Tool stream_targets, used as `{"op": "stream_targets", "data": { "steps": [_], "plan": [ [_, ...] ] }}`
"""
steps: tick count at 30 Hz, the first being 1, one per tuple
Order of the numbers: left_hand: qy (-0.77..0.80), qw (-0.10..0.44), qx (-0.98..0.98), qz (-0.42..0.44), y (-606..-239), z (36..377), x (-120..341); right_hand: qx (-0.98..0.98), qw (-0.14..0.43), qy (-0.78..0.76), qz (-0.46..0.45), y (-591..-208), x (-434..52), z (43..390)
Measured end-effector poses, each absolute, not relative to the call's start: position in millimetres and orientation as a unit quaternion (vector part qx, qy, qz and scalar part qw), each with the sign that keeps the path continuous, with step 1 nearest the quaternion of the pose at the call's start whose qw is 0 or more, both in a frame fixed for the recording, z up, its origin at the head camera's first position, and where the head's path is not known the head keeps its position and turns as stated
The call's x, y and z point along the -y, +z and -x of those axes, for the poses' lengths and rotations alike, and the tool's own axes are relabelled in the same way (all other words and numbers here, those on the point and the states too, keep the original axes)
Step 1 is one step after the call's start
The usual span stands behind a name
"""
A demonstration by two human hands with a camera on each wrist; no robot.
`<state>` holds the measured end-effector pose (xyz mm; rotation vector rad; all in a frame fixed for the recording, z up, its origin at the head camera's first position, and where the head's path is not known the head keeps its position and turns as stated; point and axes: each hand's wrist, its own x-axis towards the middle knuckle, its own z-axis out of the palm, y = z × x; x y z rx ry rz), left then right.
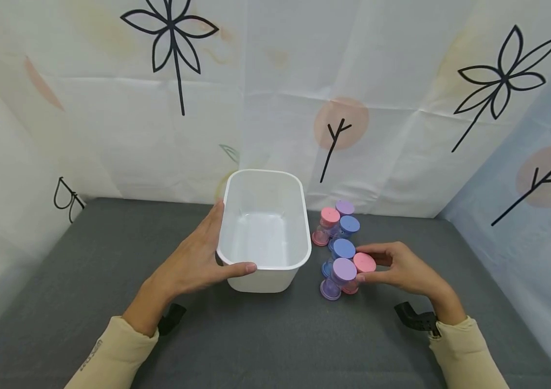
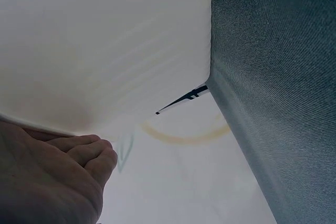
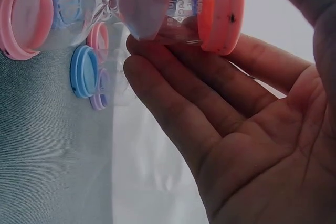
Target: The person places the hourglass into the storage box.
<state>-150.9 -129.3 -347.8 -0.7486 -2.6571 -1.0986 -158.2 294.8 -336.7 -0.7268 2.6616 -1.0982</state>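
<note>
A white plastic bin (image 1: 265, 273) stands open and empty on the grey cloth table. My left hand (image 1: 207, 256) grips its near left corner, thumb over the front rim and fingers along the left wall; the left wrist view shows the bin's wall (image 2: 105, 51) above my curled fingers (image 2: 79, 156). To the right of the bin is a cluster of several small sand timers with pink, blue and purple caps. My right hand (image 1: 389, 267) pinches the nearest pink timer (image 1: 364, 263); up close the pink timer (image 3: 184, 3) lies across my fingers (image 3: 173, 98).
A purple timer (image 1: 340, 275) and a blue timer (image 1: 341, 250) stand against the held one; others (image 1: 348, 226) stand behind. A flower-printed sheet (image 1: 402, 135) walls the back and sides. Grey cloth (image 1: 275, 340) lies in front of the bin.
</note>
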Motion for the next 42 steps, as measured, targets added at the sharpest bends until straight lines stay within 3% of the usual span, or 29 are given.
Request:
{"op": "stream_targets", "data": {
  "steps": [15,23,36,42],
  "plan": [
    [-0.373,0.081,0.89,0.247,-347,151,129,-0.9,0.065,-0.36,0.236,-333,-297,155],
    [-0.371,0.075,0.893,0.243,-347,150,128,-0.912,0.002,-0.351,0.213,-319,-303,145],
    [-0.373,0.081,0.889,0.252,-347,151,129,-0.87,-0.162,-0.417,0.207,-293,-306,126],
    [-0.377,0.086,0.886,0.257,-347,151,129,-0.77,-0.163,-0.569,0.239,-290,-300,126]
  ]
}}
